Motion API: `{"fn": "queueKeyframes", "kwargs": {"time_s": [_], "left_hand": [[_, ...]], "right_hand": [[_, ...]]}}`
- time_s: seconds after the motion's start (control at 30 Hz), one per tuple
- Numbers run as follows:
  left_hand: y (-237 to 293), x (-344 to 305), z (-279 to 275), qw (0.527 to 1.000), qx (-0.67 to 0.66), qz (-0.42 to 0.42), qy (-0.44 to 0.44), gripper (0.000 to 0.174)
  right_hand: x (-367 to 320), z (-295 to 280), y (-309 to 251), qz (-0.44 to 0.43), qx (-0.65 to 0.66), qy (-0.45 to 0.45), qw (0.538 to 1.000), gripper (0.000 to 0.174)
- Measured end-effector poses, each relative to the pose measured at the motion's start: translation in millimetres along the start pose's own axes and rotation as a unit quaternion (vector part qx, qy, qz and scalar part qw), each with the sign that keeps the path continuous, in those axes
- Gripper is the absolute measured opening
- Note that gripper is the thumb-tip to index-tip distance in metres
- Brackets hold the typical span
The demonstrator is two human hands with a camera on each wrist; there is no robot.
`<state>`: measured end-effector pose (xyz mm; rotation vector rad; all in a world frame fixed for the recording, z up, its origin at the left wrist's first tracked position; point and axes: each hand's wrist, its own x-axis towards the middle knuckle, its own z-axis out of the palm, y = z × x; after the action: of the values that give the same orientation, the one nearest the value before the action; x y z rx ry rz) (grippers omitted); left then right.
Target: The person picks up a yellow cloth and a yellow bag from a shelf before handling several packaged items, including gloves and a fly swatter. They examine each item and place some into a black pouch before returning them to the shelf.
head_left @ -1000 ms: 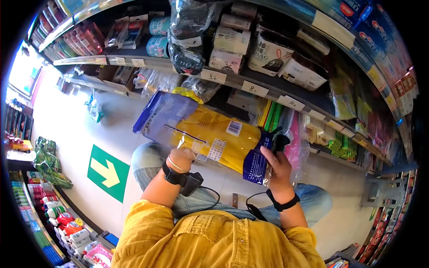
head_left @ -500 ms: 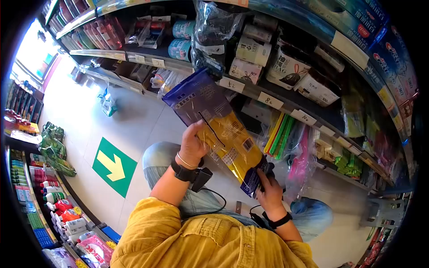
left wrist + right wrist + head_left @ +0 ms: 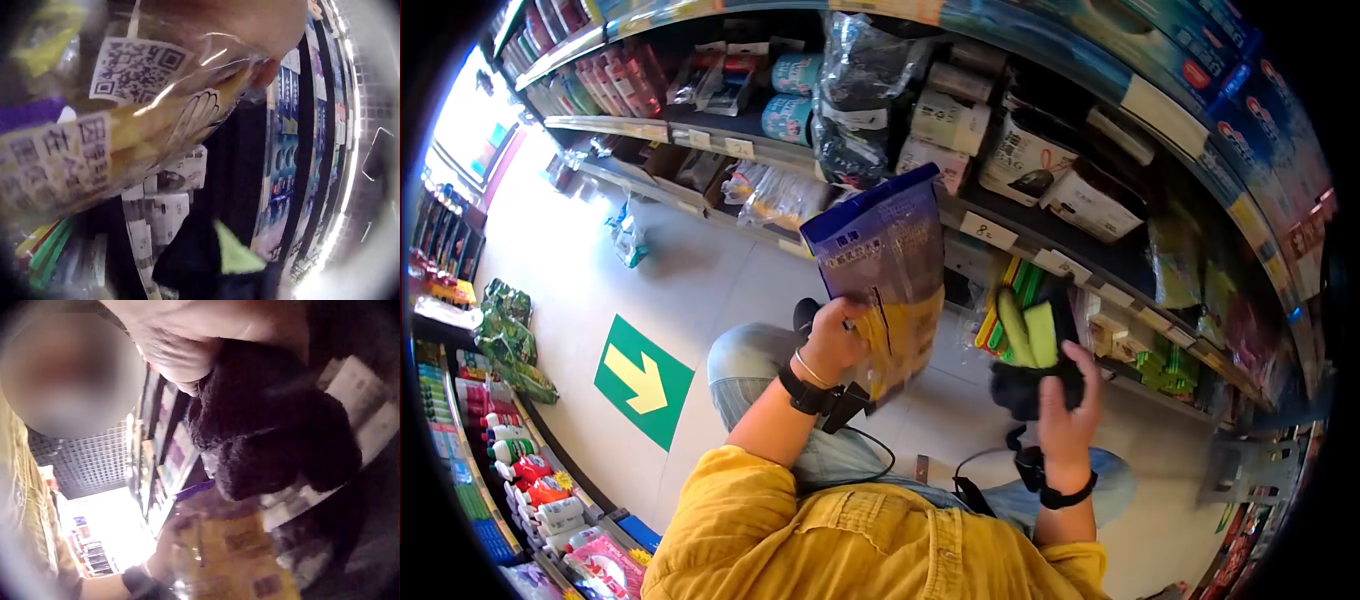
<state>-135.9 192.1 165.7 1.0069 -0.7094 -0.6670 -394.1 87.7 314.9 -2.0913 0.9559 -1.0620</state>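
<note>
My left hand (image 3: 837, 342) grips the near side of a clear, purple-topped package (image 3: 885, 235) with yellow contents, held upright and tilted. Its printed code and glove drawing show on the package (image 3: 187, 112) in the left wrist view. To the right, my right hand (image 3: 1068, 410) holds a fuzzy black item (image 3: 1018, 392) with yellow-green parts, apart from the package. Close up in the right wrist view, the dark fabric (image 3: 269, 425) lies against the palm (image 3: 219, 322); the fingertips' hold is hidden. Behind it is the package (image 3: 228, 550).
A shelf (image 3: 990, 232) with price tags runs across the front, holding boxed bags (image 3: 1025, 160), teal rolls (image 3: 788, 118) and a hanging dark plastic bag (image 3: 855, 110). Green and yellow strips (image 3: 1010, 285) hang below. A green arrow sign (image 3: 643, 382) marks the floor at left.
My right hand has left the package's lower end and moved right with the black item, whose yellow-green parts now show. The package has swung more upright in my left hand.
</note>
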Motion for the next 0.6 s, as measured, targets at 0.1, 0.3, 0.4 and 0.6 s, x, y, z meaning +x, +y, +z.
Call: {"fn": "queueKeyframes", "kwargs": {"time_s": [0.1,0.3,0.4,0.6], "left_hand": [[21,-4,23,0.987,0.063,0.08,-0.126,0.024],[34,-19,35,0.978,-0.062,-0.13,-0.152,0.029],[48,-16,40,0.952,0.205,0.174,-0.145,0.025],[29,-15,24,0.975,0.113,0.111,-0.158,0.026]], "right_hand": [[13,29,-36,-0.159,-0.005,-0.118,0.98,0.05],[16,82,-42,-0.184,-0.047,-0.203,0.961,0.063],[26,80,-24,-0.151,-0.06,-0.173,0.971,0.059],[47,72,16,-0.057,-0.008,-0.091,0.994,0.04]]}}
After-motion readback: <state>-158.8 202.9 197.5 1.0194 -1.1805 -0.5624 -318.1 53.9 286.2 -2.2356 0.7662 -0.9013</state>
